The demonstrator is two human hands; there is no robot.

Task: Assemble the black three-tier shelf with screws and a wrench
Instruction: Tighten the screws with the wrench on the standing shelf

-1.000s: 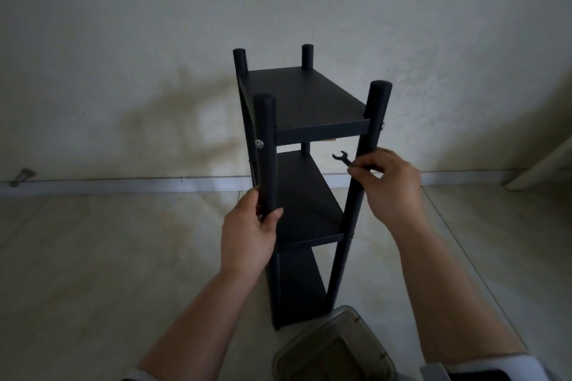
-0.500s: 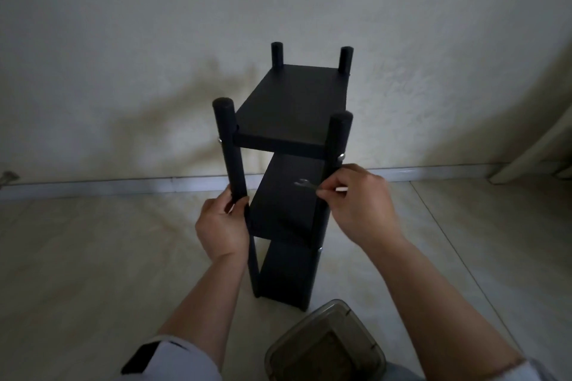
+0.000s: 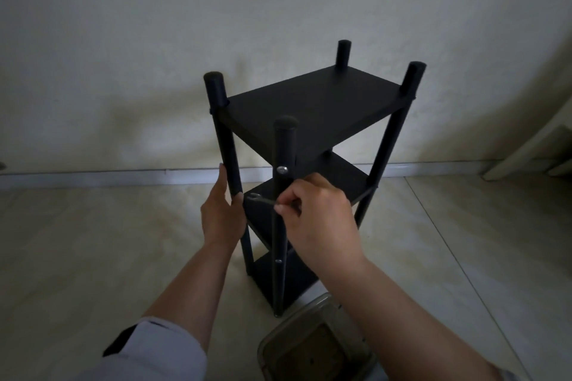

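Shelf [image 3: 312, 108] upright | left hand [image 3: 221, 219] grips post | right hand [image 3: 318, 219] pinches wrench [image 3: 260, 198]

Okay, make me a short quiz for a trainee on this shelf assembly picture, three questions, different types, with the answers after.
1. True or false: the left hand grips a post of the black shelf.
2. What does the right hand pinch? A) the wrench B) a loose screw C) the container lid
3. Fill in: the clear plastic container sits on the ____ near the shelf's base.

Key: 1 true; 2 A; 3 floor.
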